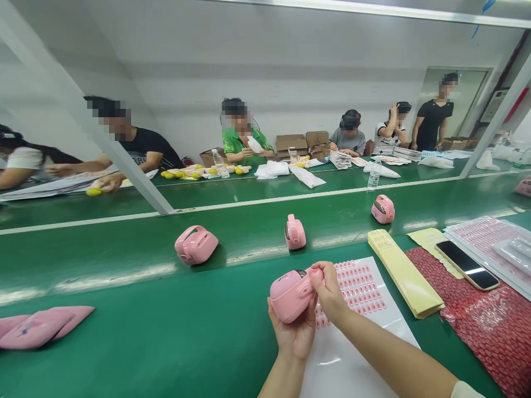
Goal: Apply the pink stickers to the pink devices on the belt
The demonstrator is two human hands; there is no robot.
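Note:
My left hand (295,333) cups a small pink plastic device (288,294) from below, above the green table. My right hand (329,291) is closed in a pinch on the device's top right corner; whether a sticker is between the fingers is hidden. Under both hands lies a white sheet (365,287) with rows of small red stickers. Three more pink devices stand on the green belt beyond: one at the left (196,244), one in the middle (295,232) and one at the right (383,209).
A stack of yellow strips (404,275), a phone (467,265) on red bubble wrap (493,326) and clear sticker sheets (489,237) lie to the right. Pink flat pieces (39,326) lie at the far left. Several people work across the belt.

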